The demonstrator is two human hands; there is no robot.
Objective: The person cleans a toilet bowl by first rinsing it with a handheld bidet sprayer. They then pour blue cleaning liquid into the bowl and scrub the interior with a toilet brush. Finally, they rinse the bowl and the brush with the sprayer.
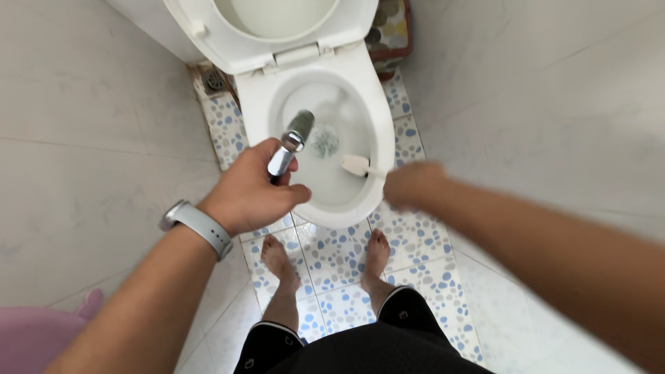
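At the far left, a pink plastic basin [31, 339] sits on the floor, well apart from the work.

The left hand [249, 194], with a grey watch strap at the wrist, is clamped around the chrome metal hand-held sprayer [291, 142]. The sprayer points into the white ceramic toilet bowl [329, 149], above its near left rim. The sprayer is judged stiff, moderately heavy and slippery when wet; the proper hold is a full wrap around the handle body below the head, thumb near the trigger.

To the right, the right hand [412, 185] is blurred; it appears closed on the handle of the white plastic toilet brush [357, 165], whose head lies inside the bowl at the right side. The brush is judged light and slightly flexible; hold it at the handle end, away from the head.

The blue-spotted floor tiles [339, 256] are likely slippery underfoot.
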